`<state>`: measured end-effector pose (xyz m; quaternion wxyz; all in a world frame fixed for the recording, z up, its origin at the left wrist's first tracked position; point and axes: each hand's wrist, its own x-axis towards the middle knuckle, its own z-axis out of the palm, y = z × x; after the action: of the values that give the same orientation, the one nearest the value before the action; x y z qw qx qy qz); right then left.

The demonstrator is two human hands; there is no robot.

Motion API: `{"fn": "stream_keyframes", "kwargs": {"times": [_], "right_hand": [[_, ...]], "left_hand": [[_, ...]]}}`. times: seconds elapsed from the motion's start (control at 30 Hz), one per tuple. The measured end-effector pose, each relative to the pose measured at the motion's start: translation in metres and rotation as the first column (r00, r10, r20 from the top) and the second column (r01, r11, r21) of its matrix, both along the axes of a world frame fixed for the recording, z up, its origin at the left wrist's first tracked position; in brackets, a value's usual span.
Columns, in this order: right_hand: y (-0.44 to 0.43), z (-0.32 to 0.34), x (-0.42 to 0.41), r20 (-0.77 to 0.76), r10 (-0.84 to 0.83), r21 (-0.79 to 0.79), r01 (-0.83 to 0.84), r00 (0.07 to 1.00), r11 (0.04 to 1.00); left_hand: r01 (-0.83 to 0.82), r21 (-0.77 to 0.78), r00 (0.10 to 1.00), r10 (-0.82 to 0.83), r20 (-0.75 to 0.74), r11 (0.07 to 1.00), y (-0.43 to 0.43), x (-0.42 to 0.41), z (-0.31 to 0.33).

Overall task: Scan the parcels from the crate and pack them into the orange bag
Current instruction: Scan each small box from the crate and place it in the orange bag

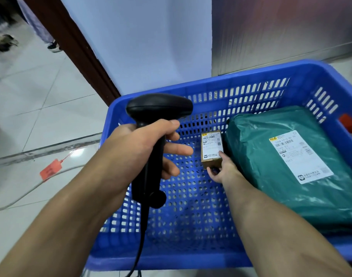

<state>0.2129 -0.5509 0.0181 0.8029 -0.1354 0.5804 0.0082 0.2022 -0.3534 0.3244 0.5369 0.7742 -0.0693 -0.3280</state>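
A blue slotted plastic crate (191, 256) fills the lower right of the head view. A small brown cardboard box (211, 148) with a white label lies on its floor, next to a large green plastic mailer (271, 156) that also carries a white label. My left hand (143, 148) grips the handle of a black barcode scanner (157, 108) held above the crate's left side. Down inside the crate, my right hand (223, 168) pinches the small box at its near end. The orange bag is out of sight.
A white wall and a dark brown door frame (77, 48) stand behind the crate. An orange tag (50, 169) and a grey cable (21, 194) lie on the pale tiled floor to the left. Someone's feet (54, 47) show at the upper left.
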Motion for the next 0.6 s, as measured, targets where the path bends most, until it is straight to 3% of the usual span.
{"fn": "stream_keyframes", "kwargs": {"times": [0.3, 0.47, 0.6], "right_hand": [[0.004, 0.015, 0.002, -0.017, 0.246, -0.169, -0.245, 0.969, 0.955], [0.002, 0.044, -0.005, 0.060, 0.567, -0.304, -0.526, 0.822, 0.794], [-0.011, 0.093, -0.012, 0.127, 0.663, -0.483, -0.537, 0.738, 0.692]], "left_hand": [[-0.045, -0.024, 0.999, 0.046, 0.017, 0.999, -0.001, -0.012, 0.013], [-0.070, -0.050, 0.996, 0.073, 0.055, 0.996, -0.002, -0.016, 0.016], [-0.085, -0.130, 0.993, 0.094, 0.071, 0.988, -0.001, -0.025, 0.028]]}}
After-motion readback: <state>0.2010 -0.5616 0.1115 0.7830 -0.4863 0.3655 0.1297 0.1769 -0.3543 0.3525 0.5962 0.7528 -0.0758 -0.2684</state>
